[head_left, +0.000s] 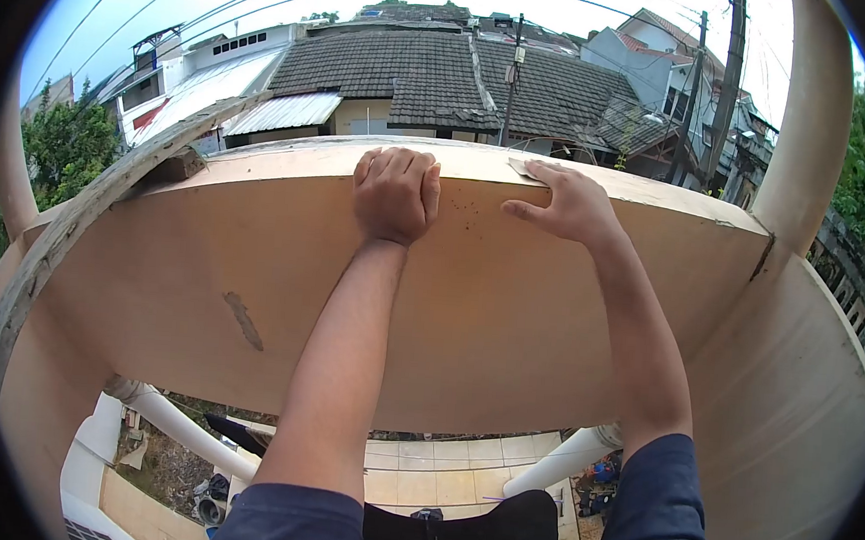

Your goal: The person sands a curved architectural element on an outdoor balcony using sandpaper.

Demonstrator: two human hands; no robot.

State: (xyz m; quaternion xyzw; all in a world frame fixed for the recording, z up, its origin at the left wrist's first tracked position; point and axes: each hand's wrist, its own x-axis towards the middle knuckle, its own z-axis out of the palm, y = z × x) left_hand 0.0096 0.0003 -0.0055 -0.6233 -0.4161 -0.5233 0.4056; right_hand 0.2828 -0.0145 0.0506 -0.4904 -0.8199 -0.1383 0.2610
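Note:
My left hand [396, 195] is closed in a fist on the top edge of the peach-coloured wall [490, 314]; whatever its fingers may hold is hidden. To its right, my right hand [570, 203] rests at the same edge, its thumb held apart from the fingers. A thin, flat, light-coloured piece [528, 170] shows under the fingertips of my right hand on the ledge. Small dark specks mark the wall between the two hands, and a grey patch [242, 320] lies lower left on its face.
A weathered plank [75, 217] slants along the left, near a small block [175, 167] on the ledge. Round pillars [812, 116] flank the wall. Far below are a tiled floor [447, 487] and white columns [181, 428]. Roofs and wires stand beyond.

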